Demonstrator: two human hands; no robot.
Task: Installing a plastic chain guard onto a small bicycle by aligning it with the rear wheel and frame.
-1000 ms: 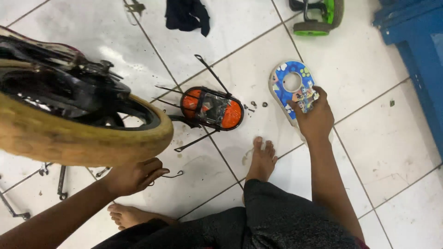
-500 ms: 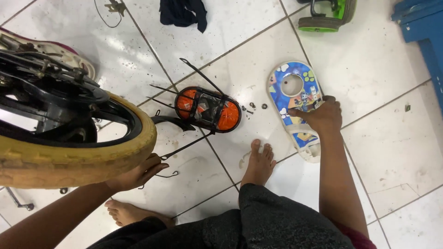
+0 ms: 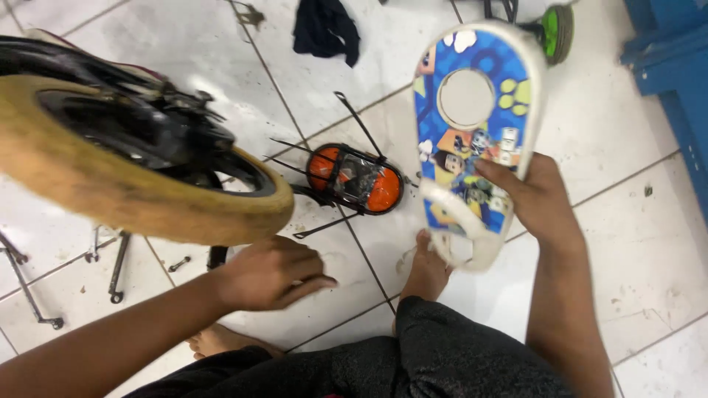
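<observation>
Right hand (image 3: 542,203) grasps a blue cartoon-printed chain guard (image 3: 472,133) by its lower right edge, lifted clear of the tiled floor (image 3: 649,243). Left hand (image 3: 269,273) holds nothing, fingers loosely curled, just below the tan-tyred wheel (image 3: 140,180); an orange reflector (image 3: 355,179) lies between both hands.

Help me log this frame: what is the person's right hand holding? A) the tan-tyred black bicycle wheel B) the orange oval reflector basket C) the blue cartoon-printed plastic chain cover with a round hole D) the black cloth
C: the right hand grips the blue cartoon-printed plastic chain cover, lifted off the white tile floor.
</observation>
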